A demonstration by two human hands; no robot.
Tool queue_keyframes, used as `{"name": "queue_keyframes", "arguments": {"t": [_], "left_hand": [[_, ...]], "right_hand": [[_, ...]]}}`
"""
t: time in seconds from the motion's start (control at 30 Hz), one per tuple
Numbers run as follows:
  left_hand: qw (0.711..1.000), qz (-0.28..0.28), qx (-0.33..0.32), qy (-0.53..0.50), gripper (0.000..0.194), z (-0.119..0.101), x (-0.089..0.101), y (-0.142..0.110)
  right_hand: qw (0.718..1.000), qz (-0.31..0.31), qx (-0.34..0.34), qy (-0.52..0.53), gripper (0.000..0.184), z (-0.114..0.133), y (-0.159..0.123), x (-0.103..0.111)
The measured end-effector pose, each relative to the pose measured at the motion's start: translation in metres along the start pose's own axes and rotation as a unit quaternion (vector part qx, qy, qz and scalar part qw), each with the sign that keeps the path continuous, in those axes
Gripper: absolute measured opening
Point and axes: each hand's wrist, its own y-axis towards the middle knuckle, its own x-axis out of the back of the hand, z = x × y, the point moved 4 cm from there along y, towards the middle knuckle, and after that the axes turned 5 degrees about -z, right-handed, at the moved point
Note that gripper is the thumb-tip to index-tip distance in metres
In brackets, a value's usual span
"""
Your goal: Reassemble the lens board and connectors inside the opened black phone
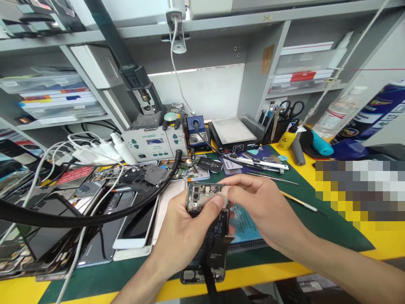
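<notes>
A smartphone (220,228) with its back cover off is held over the front of the bench, its camera end pointing away from me. My left hand (186,226) grips it from the left, with the thumb lying across the upper circuit board area. At the upper right corner, my right hand (261,207) is closed on the phone's edge, thumb and index finger at the board. Whether a small part is pinched there I cannot make out. The dual camera, dark battery and a loose dark flex cable (209,270) show on the phone. Below it lies a blue tray (243,223).
Stacked phones and screens (95,223) fill the left side, crossed by a black hose (126,215) and white cables. Behind stand a rework station (152,143) and a hot plate (234,133). Tweezers (275,177) and a brush (300,202) lie on the green mat (329,232).
</notes>
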Motion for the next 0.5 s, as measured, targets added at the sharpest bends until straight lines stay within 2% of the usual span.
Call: {"name": "queue_keyframes", "arguments": {"t": [0.23, 0.37, 0.5], "left_hand": [[1.000, -0.007, -0.001, 0.000, 0.020, 0.0006, 0.0011, 0.0003], [1.000, -0.028, -0.003, -0.007, 0.015, -0.0019, 0.0040, 0.0003], [1.000, -0.024, -0.004, 0.001, 0.018, -0.0022, 0.0044, 0.0001]], "right_hand": [[0.999, -0.011, 0.011, -0.029, 0.007, -0.0029, 0.0023, 0.0018], [0.999, 0.021, 0.014, -0.021, 0.015, -0.0011, 0.0020, 0.0007], [0.999, 0.039, 0.014, -0.015, 0.015, -0.0010, 0.0018, 0.0012]]}}
